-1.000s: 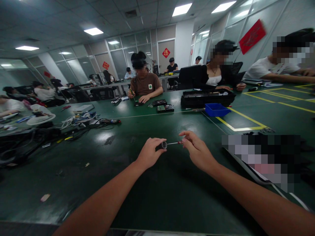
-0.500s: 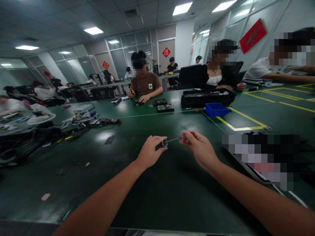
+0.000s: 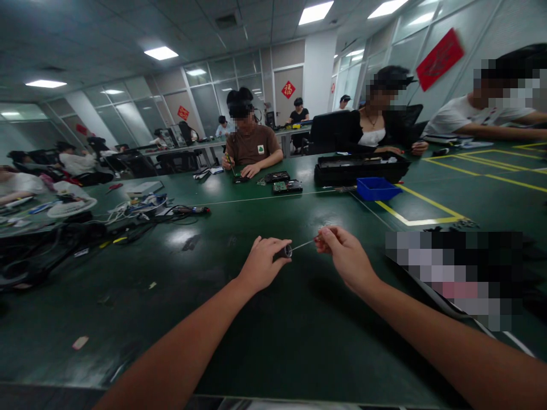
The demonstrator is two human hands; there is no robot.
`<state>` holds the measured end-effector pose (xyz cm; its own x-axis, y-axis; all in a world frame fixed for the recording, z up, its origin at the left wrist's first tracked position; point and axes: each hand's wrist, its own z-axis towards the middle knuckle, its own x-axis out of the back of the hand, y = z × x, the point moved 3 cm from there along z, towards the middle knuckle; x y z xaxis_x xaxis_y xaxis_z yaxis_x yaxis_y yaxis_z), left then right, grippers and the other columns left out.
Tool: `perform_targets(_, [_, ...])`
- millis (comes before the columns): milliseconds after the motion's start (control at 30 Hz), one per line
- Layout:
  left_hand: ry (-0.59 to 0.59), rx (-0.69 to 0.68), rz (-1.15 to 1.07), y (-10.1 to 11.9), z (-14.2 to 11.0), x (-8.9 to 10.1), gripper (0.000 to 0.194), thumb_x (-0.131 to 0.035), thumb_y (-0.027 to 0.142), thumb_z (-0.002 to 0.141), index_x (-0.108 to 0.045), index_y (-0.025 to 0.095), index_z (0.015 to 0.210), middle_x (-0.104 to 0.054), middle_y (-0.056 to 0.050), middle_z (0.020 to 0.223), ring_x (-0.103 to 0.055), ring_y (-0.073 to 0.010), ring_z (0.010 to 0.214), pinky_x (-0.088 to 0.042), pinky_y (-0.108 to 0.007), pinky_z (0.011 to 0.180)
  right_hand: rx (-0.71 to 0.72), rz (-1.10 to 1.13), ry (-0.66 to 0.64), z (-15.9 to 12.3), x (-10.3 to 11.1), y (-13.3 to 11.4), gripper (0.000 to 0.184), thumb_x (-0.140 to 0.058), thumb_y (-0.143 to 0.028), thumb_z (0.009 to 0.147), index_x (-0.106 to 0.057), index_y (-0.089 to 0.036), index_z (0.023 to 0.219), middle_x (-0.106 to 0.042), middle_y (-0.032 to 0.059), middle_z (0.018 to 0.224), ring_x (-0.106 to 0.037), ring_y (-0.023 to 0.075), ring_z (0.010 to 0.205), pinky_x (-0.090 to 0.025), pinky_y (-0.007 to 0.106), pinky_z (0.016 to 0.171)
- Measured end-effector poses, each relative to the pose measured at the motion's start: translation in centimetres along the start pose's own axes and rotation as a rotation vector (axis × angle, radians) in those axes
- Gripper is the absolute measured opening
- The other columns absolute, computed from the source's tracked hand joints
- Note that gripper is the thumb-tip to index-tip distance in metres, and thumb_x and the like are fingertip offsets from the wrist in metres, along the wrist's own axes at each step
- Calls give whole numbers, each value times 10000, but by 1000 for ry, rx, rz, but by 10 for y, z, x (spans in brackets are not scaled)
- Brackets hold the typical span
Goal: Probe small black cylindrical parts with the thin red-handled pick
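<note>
Between the thumb and fingers of my left hand (image 3: 262, 263) is a small dark round piece (image 3: 288, 251) with a pale ring-shaped end turned towards my right hand. A thin metal rod (image 3: 303, 245) runs from that round end to the pinched fingers of my right hand (image 3: 344, 250). Its grip end is mostly covered by the fingers, so its exact kind does not show. Whether the rod's tip is inside the piece or just touching its rim, I cannot tell. Both hands are held over the green table (image 3: 273, 336).
A blue bin (image 3: 378, 189) and a long black tray (image 3: 361, 169) stand beyond my right hand. Cables (image 3: 141, 225) are heaped at the left. Across the table a person (image 3: 254, 145) works by circuit-board parts (image 3: 287, 187). A blurred-out item lies at the right.
The round piece in my left hand has turned slightly and shifted a little to the right. The rod stays at its end, and my right hand has barely moved.
</note>
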<state>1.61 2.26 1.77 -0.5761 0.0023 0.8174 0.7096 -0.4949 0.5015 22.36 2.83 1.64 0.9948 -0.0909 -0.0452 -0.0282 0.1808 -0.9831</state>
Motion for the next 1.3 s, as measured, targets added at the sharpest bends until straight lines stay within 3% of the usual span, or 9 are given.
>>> perform_targets(233, [27,0,-30,-2,-1,-2,419,-653,306,910,-566,314,1320,-625,-21,1293,-521,-219,1257,-174,-586,1208,51,-70,-38,-4,-2,-9,292,-591,-473,884,-642,-187,914,-681,45,826,-627,179,736,-505,346,717])
perform_targets(433, [53,14,-37,-2,0,0,410,-676,277,892,-588,294,1293,-636,-38,1282,-542,-228,1240,-200,-586,1199,96,-419,-51,-8,2,-24,372,-571,-536,886,-668,-185,810,-620,14,616,-564,170,564,-409,316,557])
perform_targets(633, [67,10,-44,-2,-1,1,388,-672,258,896,-594,294,1274,-642,-21,1286,-544,-217,1250,-191,-588,1203,227,-468,-144,-14,-1,-24,218,-504,-371,935,-651,-211,953,-683,25,799,-627,184,702,-432,306,612])
perform_targets(800, [60,-4,-40,-2,-1,0,387,-667,277,900,-594,287,1280,-639,-39,1293,-544,-225,1252,-179,-601,1203,199,-567,-125,-15,-2,-26,386,-399,-480,987,-666,-217,891,-583,-14,574,-567,175,540,-395,314,553])
perform_targets(1000, [59,-9,-34,-2,-2,0,386,-647,285,912,-588,289,1294,-631,-43,1308,-537,-229,1263,-177,-600,1204,226,-525,-143,-15,-2,-24,318,-427,-368,966,-592,-222,1195,-668,26,781,-624,205,671,-432,325,591])
perform_targets(1167, [53,-16,-30,-2,-3,0,402,-657,286,906,-584,288,1301,-631,-45,1307,-534,-227,1264,-172,-593,1208,227,-555,-149,-14,-2,-23,373,-379,-469,993,-673,-238,986,-640,18,702,-601,203,622,-417,333,582])
perform_targets(1300, [44,-5,-23,-2,-2,0,399,-667,272,897,-592,282,1290,-636,-43,1298,-539,-222,1259,-182,-578,1210,213,-510,-145,-14,-2,-22,310,-414,-411,979,-646,-244,1100,-663,23,769,-615,211,667,-417,329,586])
